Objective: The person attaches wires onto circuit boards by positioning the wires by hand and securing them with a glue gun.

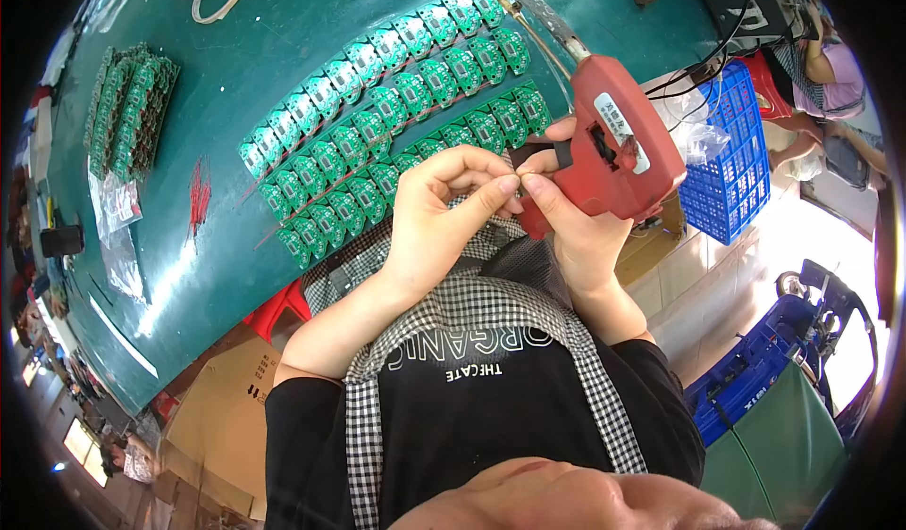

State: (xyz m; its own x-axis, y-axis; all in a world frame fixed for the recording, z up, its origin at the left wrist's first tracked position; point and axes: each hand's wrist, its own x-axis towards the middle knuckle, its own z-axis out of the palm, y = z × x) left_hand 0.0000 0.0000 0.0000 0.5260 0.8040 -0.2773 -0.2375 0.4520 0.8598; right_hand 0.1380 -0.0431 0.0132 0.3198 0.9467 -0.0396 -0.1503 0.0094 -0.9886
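My right hand is closed round the handle of a red soldering gun, whose long metal tip points toward the far side of the table. My left hand is closed in a pinch beside it. Both thumbs meet near the gun's handle, and whatever is between the left fingertips is too small to make out. Just beyond my hands, green circuit boards lie in three slanting rows, with thin red wires along them.
Stacked circuit boards stand at the left of the green table. Near them lie a bundle of red wires and a clear plastic bag. A blue crate is at the right, and black cables run above it. Another person is at the far right.
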